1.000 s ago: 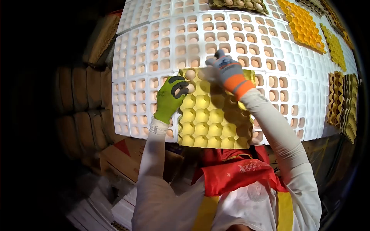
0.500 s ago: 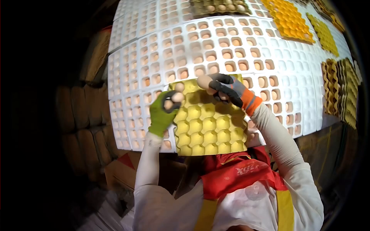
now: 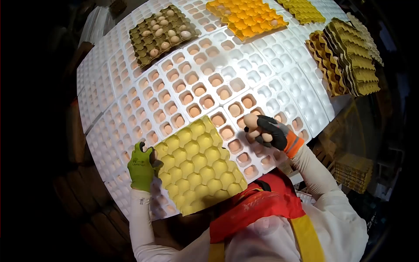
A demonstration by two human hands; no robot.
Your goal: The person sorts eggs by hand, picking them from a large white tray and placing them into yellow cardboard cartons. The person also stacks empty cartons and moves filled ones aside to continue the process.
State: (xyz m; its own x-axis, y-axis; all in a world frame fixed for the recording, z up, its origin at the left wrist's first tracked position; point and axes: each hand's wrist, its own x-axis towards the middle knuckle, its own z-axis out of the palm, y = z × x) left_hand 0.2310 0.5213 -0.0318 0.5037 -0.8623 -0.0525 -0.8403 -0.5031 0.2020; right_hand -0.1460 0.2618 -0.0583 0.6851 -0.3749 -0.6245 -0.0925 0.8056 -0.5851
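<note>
My right hand (image 3: 274,133), in an orange and grey glove with dark fingers, holds several eggs (image 3: 251,120) in curled fingers above the white foam tray (image 3: 265,92) near the table's front right. My left hand (image 3: 143,166), in a green glove with dark fingertips, is closed at the left edge of a yellow egg tray (image 3: 195,168). Its fingers curl inward, and shadow hides what they hold. The yellow tray's cups show no eggs and it lies slanted over the foam. Around both hands, eggs sit in the foam's square pockets.
A brown egg tray (image 3: 146,43) with several eggs lies at the back. Beyond it are an orange tray (image 3: 244,17) and another yellow tray (image 3: 303,9). Stacked pulp trays (image 3: 349,56) stand at the right edge. Some foam pockets at the right hold no eggs.
My view has turned, so the table appears rotated. My right hand has moved off the yellow tray to the right with its eggs. The eggs seen in my left hand no longer show clearly.
</note>
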